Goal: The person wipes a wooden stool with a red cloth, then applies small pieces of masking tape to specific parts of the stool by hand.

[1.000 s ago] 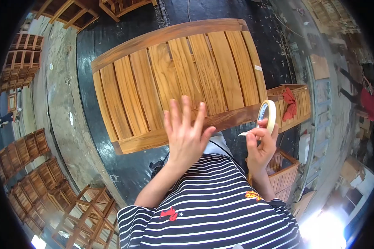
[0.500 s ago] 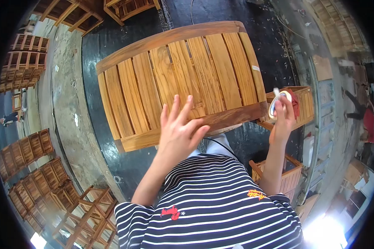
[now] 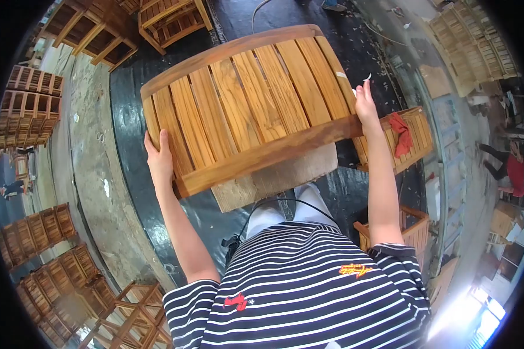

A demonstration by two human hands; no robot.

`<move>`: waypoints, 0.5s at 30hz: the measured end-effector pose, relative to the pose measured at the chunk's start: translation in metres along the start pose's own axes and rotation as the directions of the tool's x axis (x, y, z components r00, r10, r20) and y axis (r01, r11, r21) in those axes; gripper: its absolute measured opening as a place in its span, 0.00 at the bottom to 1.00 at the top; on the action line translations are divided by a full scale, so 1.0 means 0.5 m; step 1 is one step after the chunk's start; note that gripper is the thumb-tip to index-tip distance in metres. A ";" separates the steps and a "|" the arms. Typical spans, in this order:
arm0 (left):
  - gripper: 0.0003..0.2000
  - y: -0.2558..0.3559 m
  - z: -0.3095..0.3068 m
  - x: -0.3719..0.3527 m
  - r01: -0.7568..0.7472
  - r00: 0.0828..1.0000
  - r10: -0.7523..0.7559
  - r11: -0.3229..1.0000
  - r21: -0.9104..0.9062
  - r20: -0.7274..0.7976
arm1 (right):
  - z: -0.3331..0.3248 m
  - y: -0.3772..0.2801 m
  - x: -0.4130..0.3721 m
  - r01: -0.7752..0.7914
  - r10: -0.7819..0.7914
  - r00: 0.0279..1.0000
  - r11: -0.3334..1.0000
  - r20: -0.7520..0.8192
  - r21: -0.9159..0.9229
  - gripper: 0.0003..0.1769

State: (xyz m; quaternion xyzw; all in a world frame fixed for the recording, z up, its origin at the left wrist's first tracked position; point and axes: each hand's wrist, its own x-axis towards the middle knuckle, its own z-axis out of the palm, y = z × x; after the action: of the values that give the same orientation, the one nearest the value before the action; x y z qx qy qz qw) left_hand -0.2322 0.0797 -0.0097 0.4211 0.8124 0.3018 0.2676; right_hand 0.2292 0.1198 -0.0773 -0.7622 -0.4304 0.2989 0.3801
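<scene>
A slatted wooden table [image 3: 244, 96] with a darker frame lies before me, its top facing up and its near edge raised off a pale board-like support [image 3: 279, 177]. My left hand [image 3: 160, 160] grips the table's left end, the thumb on top and the fingers against the side. At the right end, my right hand [image 3: 367, 110] presses on the table's edge, also holding a roll of white tape mostly hidden by hand and wood; a loose tape end [image 3: 367, 77] sticks up by the fingertips. A small white strip [image 3: 340, 74] is stuck on the rightmost slat.
A red cloth [image 3: 400, 135] lies on another slatted wooden piece [image 3: 419, 136] at right. An open wooden frame [image 3: 410, 224] stands near my right elbow. Stacked wooden furniture [image 3: 29, 107] lines the left. A cable [image 3: 285, 199] crosses my legs. Another person [image 3: 511, 168] is far right.
My left hand has moved from over the slats to the table's left end. My right hand has come up to the right edge. The table has turned slightly, showing the support beneath.
</scene>
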 end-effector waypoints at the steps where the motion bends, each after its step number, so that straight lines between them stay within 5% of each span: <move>1: 0.37 0.005 -0.003 -0.010 0.014 1.000 -0.014 1.000 0.001 -0.008 | -0.001 -0.034 -0.020 0.002 -0.002 1.000 1.000 -0.021 -0.022 0.31; 2: 0.37 0.008 -0.006 -0.021 0.028 0.999 -0.028 1.000 0.000 -0.018 | -0.022 -0.064 -0.048 -0.089 0.090 0.996 0.995 0.019 -0.048 0.33; 8: 0.34 -0.027 -0.012 -0.117 -0.055 0.994 0.050 0.998 -0.044 -0.102 | -0.026 0.061 -0.084 0.170 -0.160 0.980 0.982 -0.115 0.087 0.30; 15: 0.30 -0.138 -0.020 -0.245 -0.139 0.972 0.099 0.974 -0.177 -0.214 | -0.076 0.120 -0.228 0.196 -0.172 0.976 0.962 -0.134 0.191 0.30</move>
State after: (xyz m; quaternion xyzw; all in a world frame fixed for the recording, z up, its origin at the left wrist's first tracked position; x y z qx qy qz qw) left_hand -0.2136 -0.0583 -0.0302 0.4086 0.7761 0.4353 0.2032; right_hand 0.2334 -0.0139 -0.0927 -0.6922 -0.4440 0.2598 0.5062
